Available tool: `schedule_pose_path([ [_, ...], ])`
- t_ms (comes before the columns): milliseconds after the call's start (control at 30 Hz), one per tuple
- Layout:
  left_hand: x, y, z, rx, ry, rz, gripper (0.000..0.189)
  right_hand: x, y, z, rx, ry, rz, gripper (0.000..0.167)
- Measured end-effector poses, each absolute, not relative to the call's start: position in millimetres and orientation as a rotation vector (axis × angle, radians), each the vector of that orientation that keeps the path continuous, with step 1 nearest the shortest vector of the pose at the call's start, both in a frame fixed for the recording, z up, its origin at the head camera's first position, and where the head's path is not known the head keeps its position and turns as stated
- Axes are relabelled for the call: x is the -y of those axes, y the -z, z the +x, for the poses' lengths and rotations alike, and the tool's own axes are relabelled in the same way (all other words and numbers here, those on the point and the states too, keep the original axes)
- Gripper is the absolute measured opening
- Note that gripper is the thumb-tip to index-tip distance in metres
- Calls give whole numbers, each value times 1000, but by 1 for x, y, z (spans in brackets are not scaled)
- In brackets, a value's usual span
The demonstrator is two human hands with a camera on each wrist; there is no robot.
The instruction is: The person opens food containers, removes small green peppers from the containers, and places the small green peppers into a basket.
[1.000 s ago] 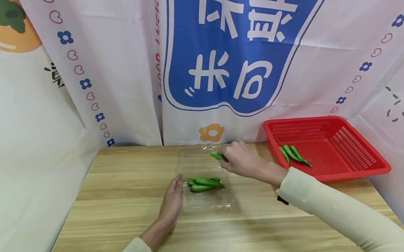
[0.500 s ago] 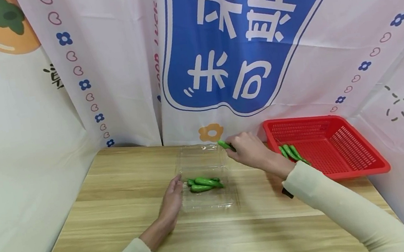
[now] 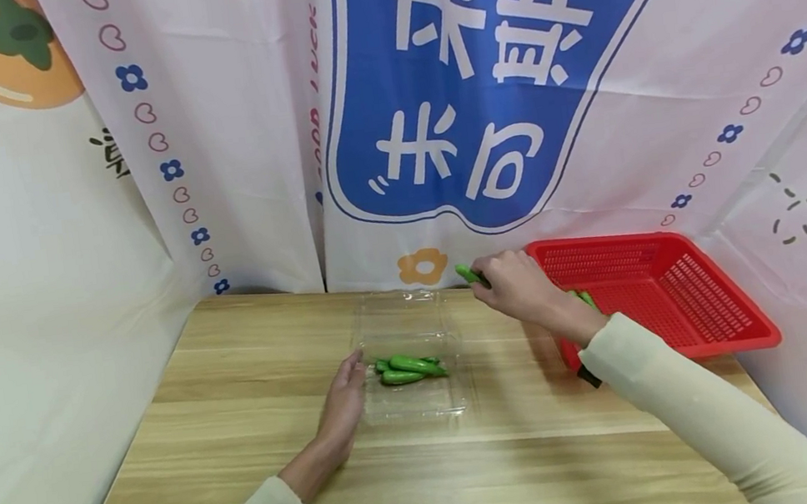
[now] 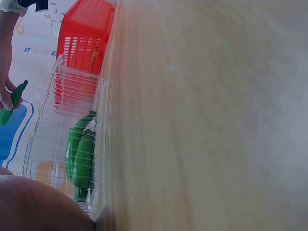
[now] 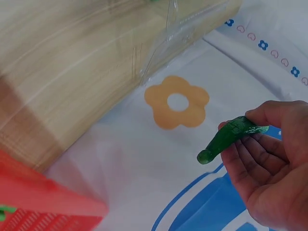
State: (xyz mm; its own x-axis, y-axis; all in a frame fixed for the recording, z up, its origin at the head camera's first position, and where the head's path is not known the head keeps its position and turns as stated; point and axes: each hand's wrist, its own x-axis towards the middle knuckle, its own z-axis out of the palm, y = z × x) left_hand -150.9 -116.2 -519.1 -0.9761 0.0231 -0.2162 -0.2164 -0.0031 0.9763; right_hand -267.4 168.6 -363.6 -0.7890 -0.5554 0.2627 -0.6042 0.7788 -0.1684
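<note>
My right hand pinches a green chili pepper between thumb and fingers, raised between the clear box and the red basket. A clear plastic box with its lid folded back stands on the table, and several green peppers lie together in its base. Along the box's left side rests my left hand, fingers extended and touching the wall. In the left wrist view the peppers show through the transparent side, with part of the left hand at the near end.
At the right back of the wooden table stands a red perforated basket. Peppers inside it are partly hidden by the right forearm. A printed cloth hangs behind the table, with cloth walls on both sides.
My right hand has moved right and slightly back with its pepper, from over the box's lid toward the basket. The left hand and the peppers in the box have stayed put.
</note>
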Motion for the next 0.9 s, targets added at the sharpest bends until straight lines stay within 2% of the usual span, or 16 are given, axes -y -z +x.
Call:
schedule_pose_path([
  [533,116,519,-150,-2096,-2092,-199,58,-209,355,-287,2847,-418,728,9],
  [900,118,518,-151,-2092,-2092,-196,57,-228,350,-299,2878,-415,639,10],
])
